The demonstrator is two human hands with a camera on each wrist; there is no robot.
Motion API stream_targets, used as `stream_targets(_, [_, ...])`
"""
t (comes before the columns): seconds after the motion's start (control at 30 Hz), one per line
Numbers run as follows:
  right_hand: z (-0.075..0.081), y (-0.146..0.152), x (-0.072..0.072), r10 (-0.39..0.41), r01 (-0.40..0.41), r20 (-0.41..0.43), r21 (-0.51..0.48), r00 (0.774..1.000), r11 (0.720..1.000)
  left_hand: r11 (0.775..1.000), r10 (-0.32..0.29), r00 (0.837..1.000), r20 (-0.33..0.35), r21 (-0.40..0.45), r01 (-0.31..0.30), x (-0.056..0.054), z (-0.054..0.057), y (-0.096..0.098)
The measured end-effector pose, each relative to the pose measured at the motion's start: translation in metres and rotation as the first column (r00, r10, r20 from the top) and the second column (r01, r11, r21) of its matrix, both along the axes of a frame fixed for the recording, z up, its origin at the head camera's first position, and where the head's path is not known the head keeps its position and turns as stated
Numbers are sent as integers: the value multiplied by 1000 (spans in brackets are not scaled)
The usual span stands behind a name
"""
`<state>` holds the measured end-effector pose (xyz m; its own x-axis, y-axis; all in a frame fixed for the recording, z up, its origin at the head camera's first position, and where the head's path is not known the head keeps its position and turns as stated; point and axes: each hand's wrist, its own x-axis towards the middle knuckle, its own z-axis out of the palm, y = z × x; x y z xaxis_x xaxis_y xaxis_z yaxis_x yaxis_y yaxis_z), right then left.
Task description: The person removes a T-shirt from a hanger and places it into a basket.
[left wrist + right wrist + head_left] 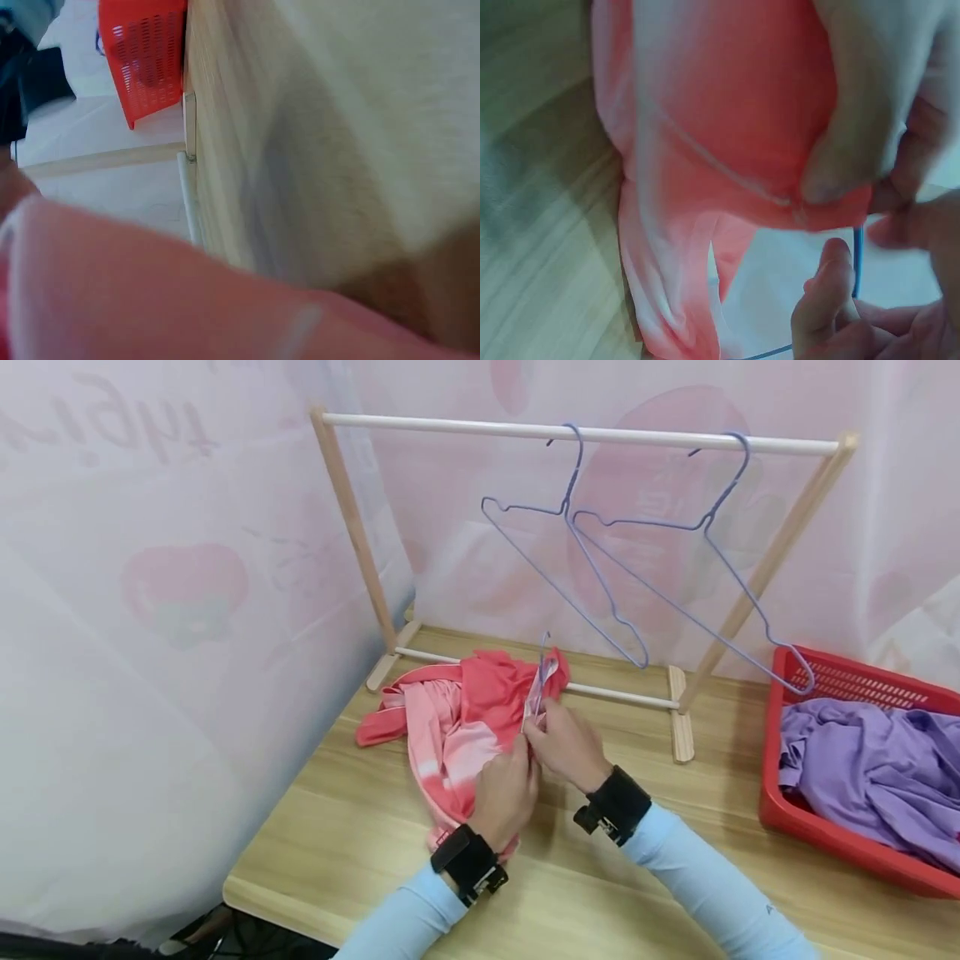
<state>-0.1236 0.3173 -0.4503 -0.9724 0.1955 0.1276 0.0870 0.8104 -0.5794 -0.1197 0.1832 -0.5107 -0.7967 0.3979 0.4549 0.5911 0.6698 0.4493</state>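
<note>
A red-and-pale-pink shirt (pixel 480 702) lies bunched at the foot of the rack, its edge lifted between the two hands. My left hand (pixel 506 793) pinches that edge; in the right wrist view its thumb (pixel 836 169) presses on the red fabric. Beside it, my right hand (pixel 566 743) has its fingers curled at a blue hanger (pixel 543 664), whose hook points up out of the cloth. The hanger's wire (pixel 857 262) runs past the right fingers (pixel 829 292) in the right wrist view; the cloth hides much of the hanger. Blurred pink fabric (pixel 172 292) fills the lower left wrist view.
Two bare blue hangers (pixel 562 585) hang from the white bar (pixel 465 425) of a wooden rack. A lower rod (pixel 626 695) runs just behind the shirt. On the right a red basket (pixel 772 768) holds purple clothing (pixel 870 768). The table's left edge borders a printed curtain (pixel 150 693).
</note>
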Motion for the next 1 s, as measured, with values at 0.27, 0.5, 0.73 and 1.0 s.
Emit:
stream_targets(0.27, [9,-4,-30,-61,69,-61,137,996,988,991,63,983,-170,-107,-82,7,10,8])
stream_targets(0.5, [7,-6,-42,-95,118,-108,244,990,962,980,1,973,-233,-192,-47,28,21,3])
stream_targets(0.73, [9,-7,-45,-84,110,-115,241,990,964,973,-5,979,-205,-228,-43,45,26,-15])
stream_targets(1.0, [20,-7,-40,-64,79,-122,120,990,990,967,-74,975,-210,-256,18,60,28,-38])
